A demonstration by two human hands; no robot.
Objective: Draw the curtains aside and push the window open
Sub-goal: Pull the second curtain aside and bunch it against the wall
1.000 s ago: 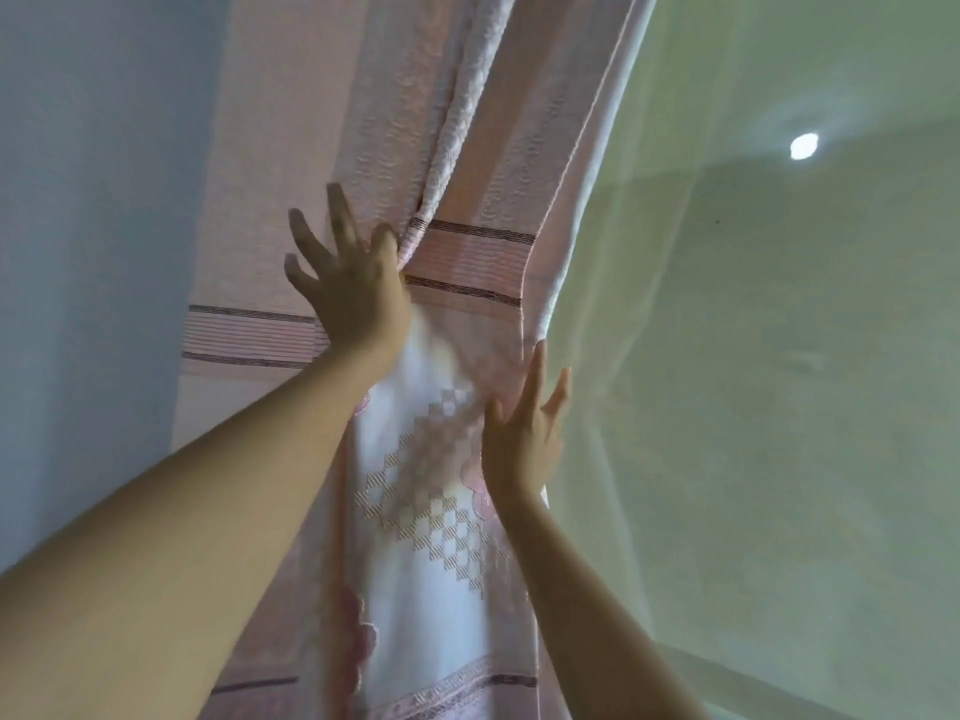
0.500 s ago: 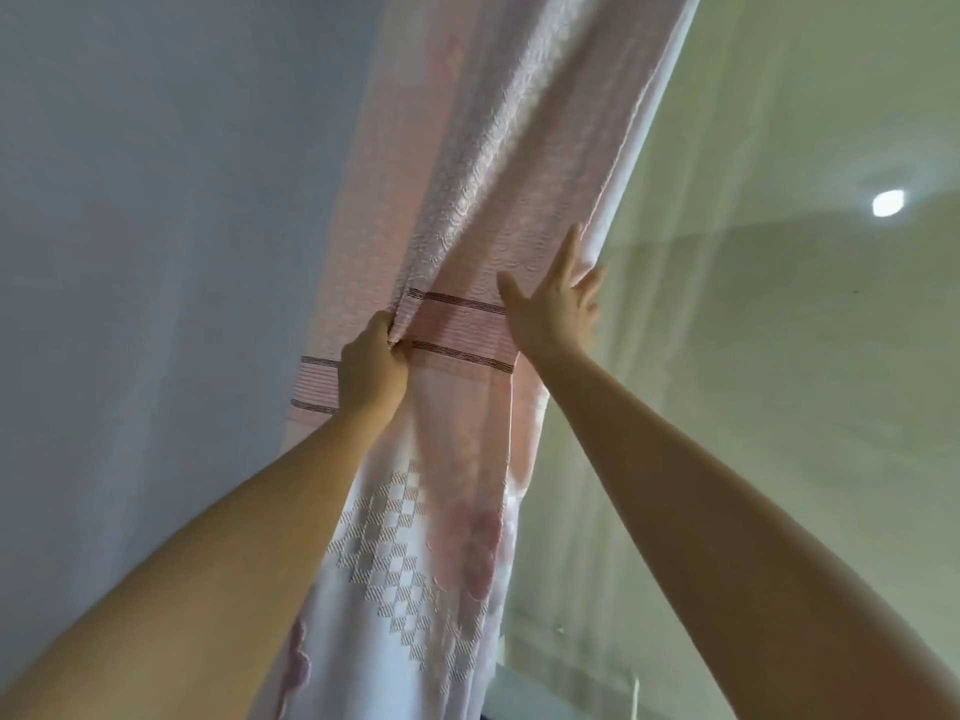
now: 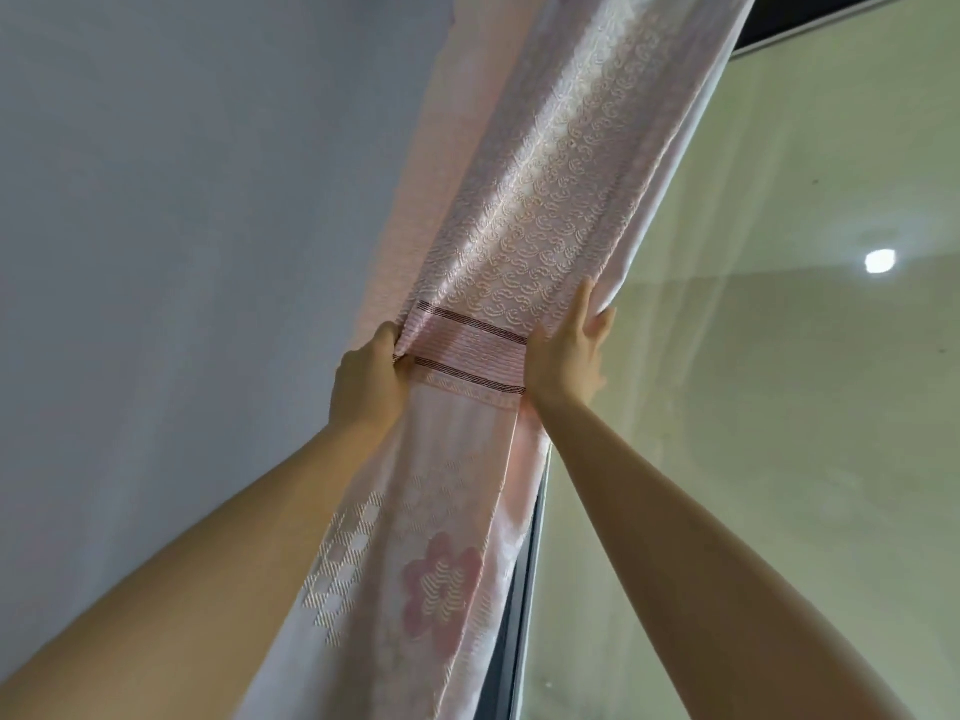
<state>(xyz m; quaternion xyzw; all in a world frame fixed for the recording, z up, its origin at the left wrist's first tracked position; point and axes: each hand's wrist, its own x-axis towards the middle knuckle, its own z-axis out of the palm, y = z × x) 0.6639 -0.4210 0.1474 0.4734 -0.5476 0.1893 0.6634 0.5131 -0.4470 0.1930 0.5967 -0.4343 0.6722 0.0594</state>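
A pink patterned curtain (image 3: 545, 200) with dark stripes and a flower motif hangs bunched in the middle of the view, running up to the top right. My left hand (image 3: 366, 379) is shut on its left fold at the striped band. My right hand (image 3: 569, 350) grips the curtain's right edge at the same height, fingers wrapped behind the cloth. To the right is the window glass (image 3: 753, 459), covered by a sheer pale curtain, with the dark window frame (image 3: 519, 605) showing below my right forearm.
A plain grey-blue wall (image 3: 182, 226) fills the left side. A round ceiling light (image 3: 879, 261) reflects in the glass at the right. A dark frame bar (image 3: 810, 18) crosses the top right corner.
My left hand went from flat and open to closed on the fold. My right hand rose from lower down to the curtain's right edge. The curtain is now gathered narrower, uncovering more window.
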